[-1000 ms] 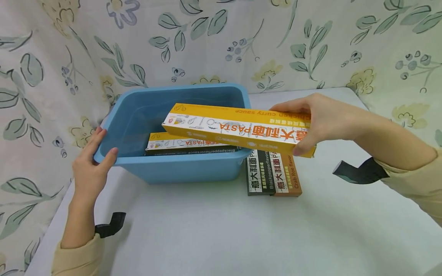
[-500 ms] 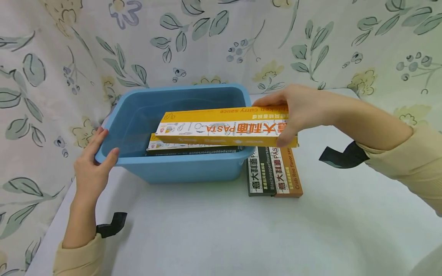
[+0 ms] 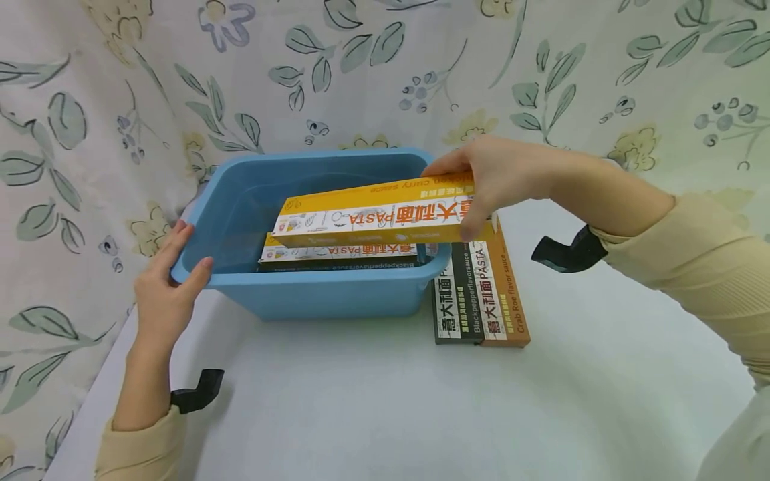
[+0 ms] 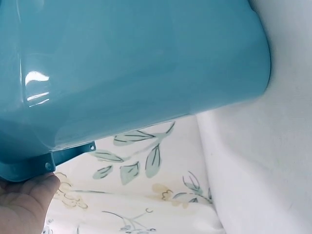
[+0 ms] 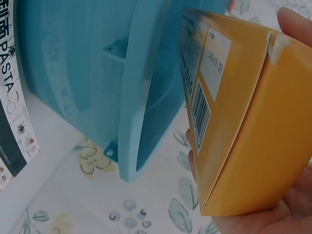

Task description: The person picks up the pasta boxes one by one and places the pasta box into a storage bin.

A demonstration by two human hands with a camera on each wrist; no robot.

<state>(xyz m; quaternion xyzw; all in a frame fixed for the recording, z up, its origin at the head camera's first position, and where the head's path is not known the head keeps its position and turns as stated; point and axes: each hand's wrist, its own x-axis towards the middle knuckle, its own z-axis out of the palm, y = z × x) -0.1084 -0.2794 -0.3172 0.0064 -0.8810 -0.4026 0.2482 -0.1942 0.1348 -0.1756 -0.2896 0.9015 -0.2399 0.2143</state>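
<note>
My right hand [image 3: 505,174] grips the right end of a yellow pasta box [image 3: 373,214], thumb on the near side and fingers on the far side. The box is held over the blue bin [image 3: 325,296], its left end lower than its right. In the right wrist view, the box's plain orange end [image 5: 273,136] lies in the palm, above the bin's rim [image 5: 142,83]. At the bin's front left corner, my left hand [image 3: 162,300] holds the rim, fingers along the left side and thumb at the front. Inside the bin lies a black pasta box [image 3: 337,265], partly hidden.
To the right of the bin, a black pasta box [image 3: 462,307] and a brown pasta box [image 3: 508,300] lie side by side on the white table [image 3: 373,401]. A floral curtain [image 3: 385,87] hangs behind the bin and along the left.
My right hand has carried the yellow box leftward and its held end has risen, so the box now tips down to the left over the bin. My left hand stays on the rim.
</note>
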